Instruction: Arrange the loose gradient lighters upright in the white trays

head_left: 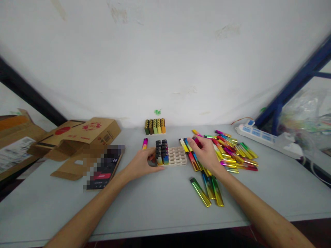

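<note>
My left hand [144,161] is closed around the left end of a pale tray [178,159] with rows of holes. Two rows of upright lighters [162,153] with black tops fill the tray's left side, and bare holes show on its right. Over the near edge of the lighter pile, my right hand [205,151] pinches a lighter with a dark pink end [197,140]. Metallic coloured lighters [227,151] lie loose around and beyond that hand. Three green and blue ones [200,192] rest nearer the front. Behind my left hand lies a pink and yellow lighter [145,143].
A second tray block of green, brown and orange lighters [155,126] stands near the wall. At left are cardboard boxes [88,132] and a dark-screened device [106,168], partly pixelated. A white power strip [269,137] lies at the back right, beside blue metal framing [297,79].
</note>
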